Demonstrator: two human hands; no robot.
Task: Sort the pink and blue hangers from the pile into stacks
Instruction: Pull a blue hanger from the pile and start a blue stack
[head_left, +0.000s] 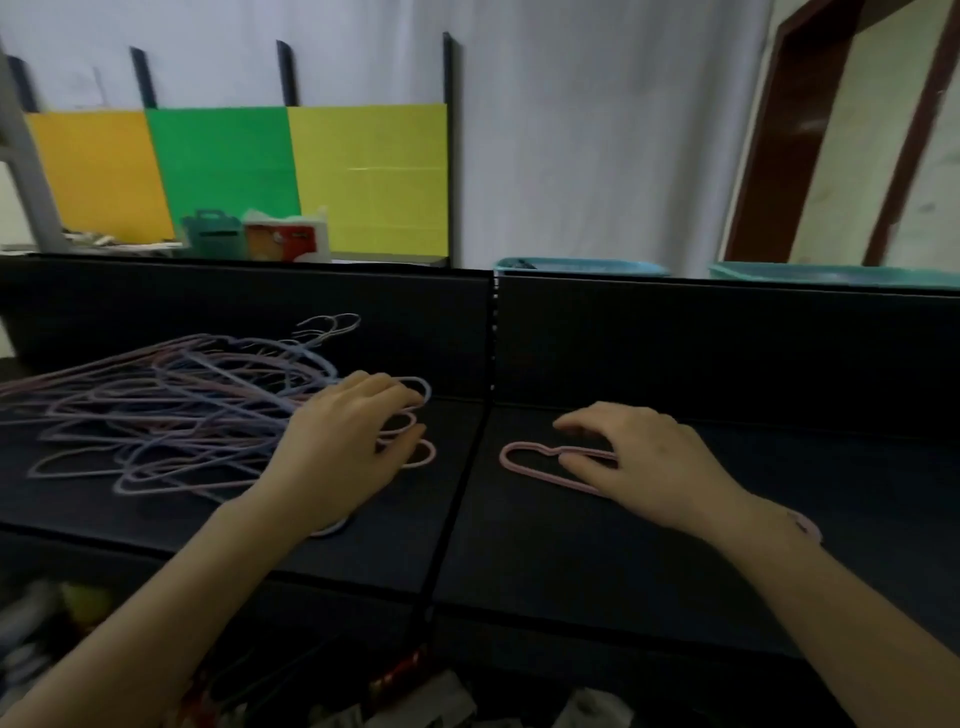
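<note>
A tangled pile of pink and blue hangers (171, 410) lies on the left half of the dark table (415, 535). My left hand (348, 447) rests on the pile's right edge, its fingers curled over the hangers' rounded ends. On the right half lies a single pink hanger (530, 460), flat on the table. My right hand (649, 462) covers its right part, fingers spread and bent down onto it. A bit of pink hanger shows past my right wrist.
A dark upright panel (727, 338) runs along the table's back. Teal bins (576, 266) stand behind it on the right. Coloured boards (234, 171) and bags stand at the back left. Clutter lies below the table's front edge.
</note>
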